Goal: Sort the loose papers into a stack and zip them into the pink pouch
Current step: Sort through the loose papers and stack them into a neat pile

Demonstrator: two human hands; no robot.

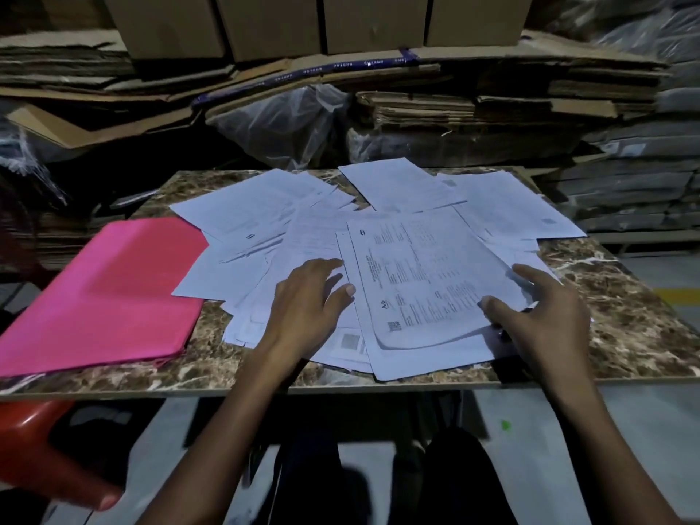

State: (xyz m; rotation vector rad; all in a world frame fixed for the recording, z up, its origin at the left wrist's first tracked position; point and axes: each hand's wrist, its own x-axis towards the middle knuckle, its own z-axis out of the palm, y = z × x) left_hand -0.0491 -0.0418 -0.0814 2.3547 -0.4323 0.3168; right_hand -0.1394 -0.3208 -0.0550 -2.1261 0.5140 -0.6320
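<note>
Fingers of the left hand lie spread and nearly straight, pressing flat on the loose papers near the middle of the table; the thumb points toward the printed top sheet; nothing is clasped in that hand. Over on the other side the right hand rests at the right edge of the same pile, its forefinger stretched out along the far corner of the top sheet and its thumb laid on the near edge, fingers relaxed rather than curled; whether the lower fingers slip under the sheet cannot be told. Papers are scattered in overlapping layers across the middle and far side of the table, some fanned toward the far left, some toward the far right corner; the top printed sheet sits slightly askew between the two hands. A pink pouch lies flat on the left part of the table, just beside the papers and overhanging the left edge; its zip cannot be made out. Flattened cardboard is stacked behind the table, with boxes above; a red stool shows at the lower left.
</note>
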